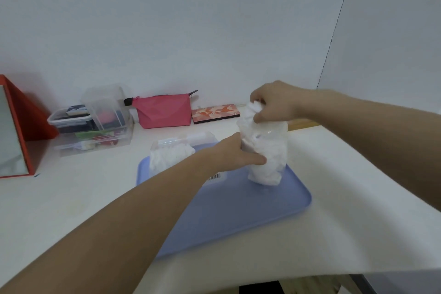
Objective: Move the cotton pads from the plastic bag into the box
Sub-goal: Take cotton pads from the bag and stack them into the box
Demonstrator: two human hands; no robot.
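We note the right hand (274, 102) at the top of the crinkled clear plastic bag (263, 150); its fingers (259, 117) are curled and pinch a tuft of soft white cotton pads (253, 108) at the bag's mouth. The left hand (235, 154) grips the bag at mid-height, thumb (254, 159) laid across the front, the other fingers hidden behind the film. The bag stands upright, bulging and irregular, packed with white pads; its base is on or just above the smooth pale-blue rectangular plastic tray (238, 210), and we cannot tell which. Just left of the left hand, on the tray's far corner, sits the clear plastic box (176, 150), rounded at the edges, already holding a rumpled white mass; a barcode label (214, 177) shows beside it. The tray lies on a matte white tabletop (71, 198). Along the wall: a pink fabric pouch (162, 111), stacked transparent organisers (95, 124), a flat floral-patterned case (214, 112), a red-framed mirror (14, 131).
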